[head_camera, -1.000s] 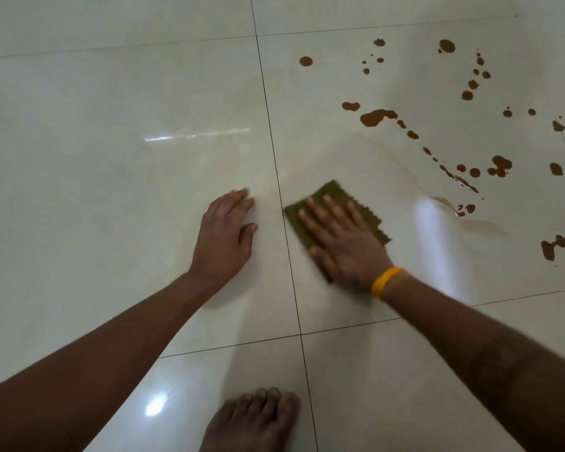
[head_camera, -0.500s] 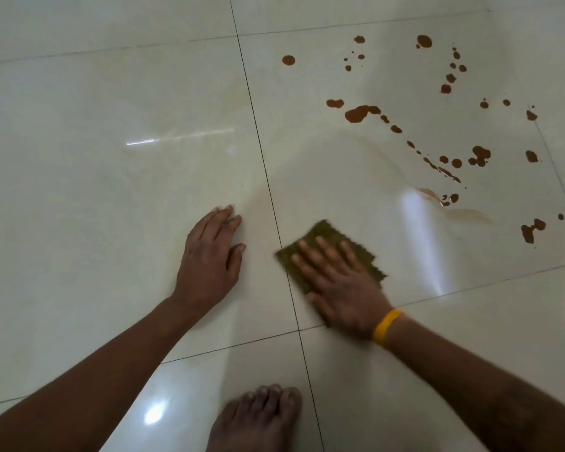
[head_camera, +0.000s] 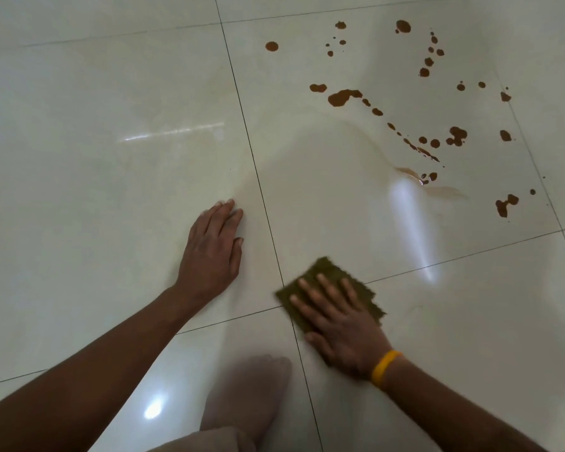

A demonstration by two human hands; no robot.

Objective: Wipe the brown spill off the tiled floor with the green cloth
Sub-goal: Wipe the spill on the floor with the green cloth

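The right hand [head_camera: 343, 324] presses flat on the cloth [head_camera: 320, 275] at lower centre, fingers straight; the left hand [head_camera: 212, 246] rests flat on the floor [head_camera: 79, 158]. Mid-frame looks wiped, faintly smeared. Most of the spill [head_camera: 343, 96] remains upper right, so much is left. No containers show.

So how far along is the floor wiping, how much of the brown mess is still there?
Done: the tile near the body looks wiped, with only a faint smear arc. In hand: the right hand presses the green cloth flat near the grout crossing; the left hand rests on the floor. Left: most brown spots, top right, look untouched.
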